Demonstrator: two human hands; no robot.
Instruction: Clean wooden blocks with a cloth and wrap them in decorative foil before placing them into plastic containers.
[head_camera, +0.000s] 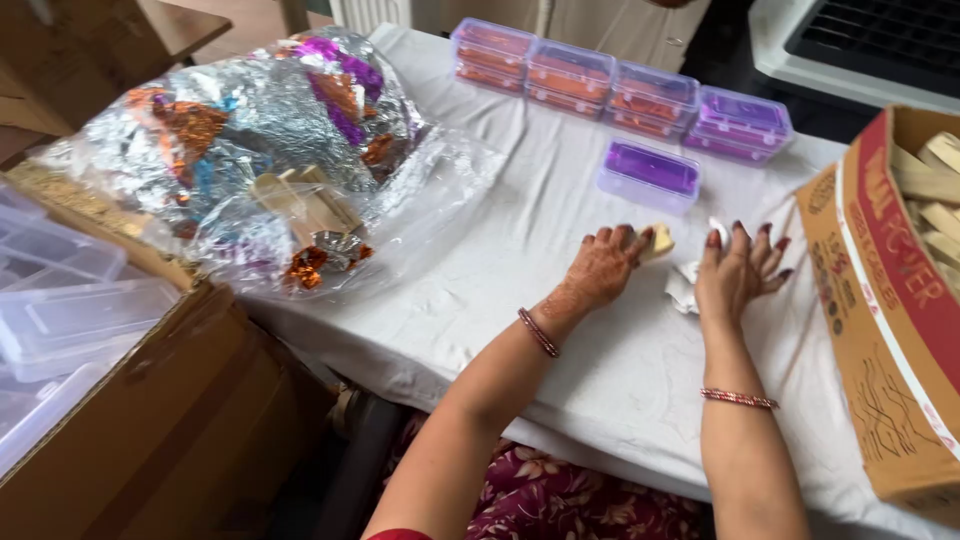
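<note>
Left hand (605, 265) grip clenched on tan block (658, 242), right hand (738, 270) released flat on white paper (684, 288), beside red-and-tan carton (880, 300).

The small pale yellow block (657, 241) you hold lies low on the white cloth, tilted, with only its far end showing past your fingertips. The crumpled white paper (688, 285) sits flat on the cloth just beside it, partly hidden under your other palm, with one corner poking up near the block. The two look close, perhaps touching; you cannot tell for sure.
</note>
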